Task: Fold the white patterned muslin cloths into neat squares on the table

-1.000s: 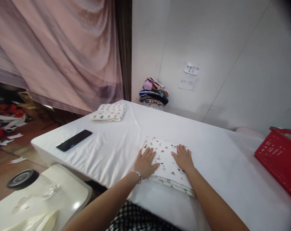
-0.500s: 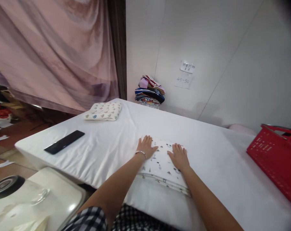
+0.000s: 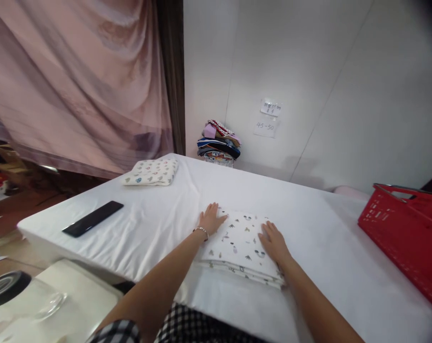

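On the left hand [image 3: 210, 221], the fingers are open and extended, palm down over the far left corner of a folded printed cotton cloth [image 3: 235, 243]. On the right hand [image 3: 276, 243], they are likewise straight and unclosed, laid along the cloth's right edge; neither hand grips it. A bracelet [image 3: 201, 232] circles the left wrist. The cloth lies flat, in layers, near the front edge of a white-covered worktop [image 3: 333, 267]. Left of it rests a black smartphone [image 3: 93, 218], with a second folded printed cloth [image 3: 151, 172] beyond. A red plastic basket [image 3: 403, 238] stands at the right. Past the far edge, folded fabrics [image 3: 219, 145] are stacked against a pale wall [image 3: 290, 57] bearing a paper marked "45-50" [image 3: 265, 127].
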Motion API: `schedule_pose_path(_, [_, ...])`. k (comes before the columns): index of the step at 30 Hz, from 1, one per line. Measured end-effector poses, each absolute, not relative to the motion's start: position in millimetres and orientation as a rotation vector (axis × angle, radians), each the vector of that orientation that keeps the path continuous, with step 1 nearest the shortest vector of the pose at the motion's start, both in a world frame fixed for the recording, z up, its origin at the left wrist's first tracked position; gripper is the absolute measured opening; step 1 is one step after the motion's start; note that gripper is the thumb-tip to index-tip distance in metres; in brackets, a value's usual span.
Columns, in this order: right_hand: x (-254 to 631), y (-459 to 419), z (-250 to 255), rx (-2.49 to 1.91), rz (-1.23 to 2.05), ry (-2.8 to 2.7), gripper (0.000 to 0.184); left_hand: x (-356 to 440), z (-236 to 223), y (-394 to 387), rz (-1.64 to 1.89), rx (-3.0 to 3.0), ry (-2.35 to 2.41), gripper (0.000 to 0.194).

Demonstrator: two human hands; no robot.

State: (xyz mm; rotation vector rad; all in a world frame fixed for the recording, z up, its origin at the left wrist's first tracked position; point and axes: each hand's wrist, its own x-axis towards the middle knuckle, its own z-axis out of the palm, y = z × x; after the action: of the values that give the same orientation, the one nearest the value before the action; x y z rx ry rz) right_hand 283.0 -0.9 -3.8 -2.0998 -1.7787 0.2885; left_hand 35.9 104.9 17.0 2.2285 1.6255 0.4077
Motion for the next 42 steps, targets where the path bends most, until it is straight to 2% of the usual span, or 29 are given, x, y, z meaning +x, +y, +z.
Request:
schedule_pose_path(3, [289, -26, -11, -2.098, 0.409, -1.516, 0.058, 21, 13, 100, 0.413, 2.167, 1.670, 0.070])
schedule_pose_path(11, [274, -62, -9, -1.897, 0.613, -1.140, 0.059, -4, 16, 79, 0.453, 2.068, 1.631, 0.067])
schedule_pose_path(16, [280, -64, 0, -1.678, 0.886, -0.877, 0.067, -10, 24, 77, 0.421, 2.002, 1.693, 0.061])
schedule_pose_path(19, [279, -67, 11, -1.604, 1.028, -0.711, 0.071, -14, 24, 77, 0.357, 1.924, 1.713, 0.063])
schedule_pose_path(26, [272, -72, 20, -1.424, 1.361, -0.671, 0.046, -16, 18, 72, 0.379, 1.791, 1.712, 0.069])
schedule_pose_path(31, [275, -68, 14, -1.448, 1.363, -0.652, 0.038, -15, 24, 64, 0.485, 1.629, 1.695, 0.066])
schedule_pose_path(38, [277, -68, 13, -1.485, 1.153, -0.679, 0.040, -16, 27, 51, 0.605, 1.425, 1.560, 0.068])
schedule_pose_path(42, [281, -71, 16, -1.491, 1.252, -0.692, 0.038, -15, 25, 43, 0.647, 1.354, 1.543, 0.071])
